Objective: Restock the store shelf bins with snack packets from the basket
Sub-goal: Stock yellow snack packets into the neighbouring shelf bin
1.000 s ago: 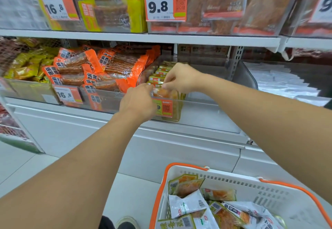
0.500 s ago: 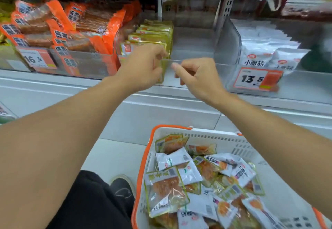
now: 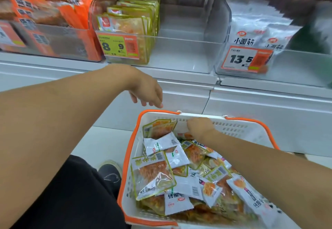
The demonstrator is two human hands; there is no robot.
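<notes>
Dozens of snack packets (image 3: 179, 171), green-edged and white, lie heaped in the basket (image 3: 128, 158) beneath our right hand (image 3: 199, 128), which reaches down among those at its far end; we cannot tell whether its hidden fingers hold any. Beyond them and to their left, our left hand (image 3: 149, 90) hangs over the orange rim, fingers loose, slightly spread, holding nothing. Farther off, the clear shelf bin (image 3: 179, 54) holds a row of green-edged packets (image 3: 131, 18) at its left side.
</notes>
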